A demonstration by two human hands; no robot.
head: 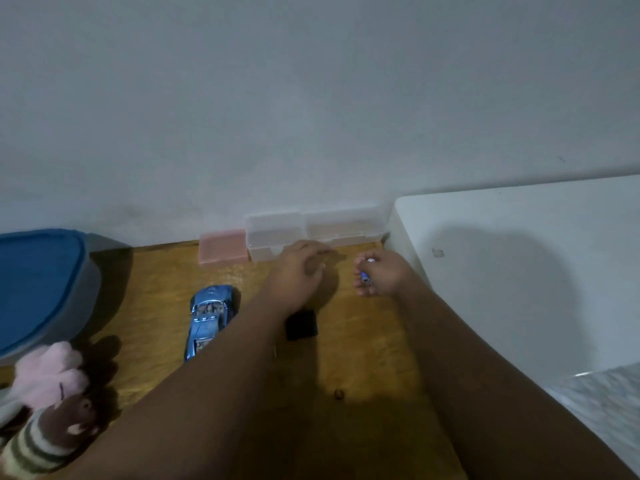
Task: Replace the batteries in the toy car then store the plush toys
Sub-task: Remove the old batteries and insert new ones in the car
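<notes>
Beside the clear box (313, 230), right hand (385, 274) grips batteries (365, 278); left hand (300, 268) curled, contents unclear.

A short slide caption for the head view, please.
Right hand holds batteries; left hand near clear plastic box; blue toy car lies on wooden table.

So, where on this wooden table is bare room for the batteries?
Bare wood lies between the blue-lidded grey tub and the shiny blue toy car, and right of the small black block. It is crowded by the soft plush toys and the clear plastic boxes.
</notes>
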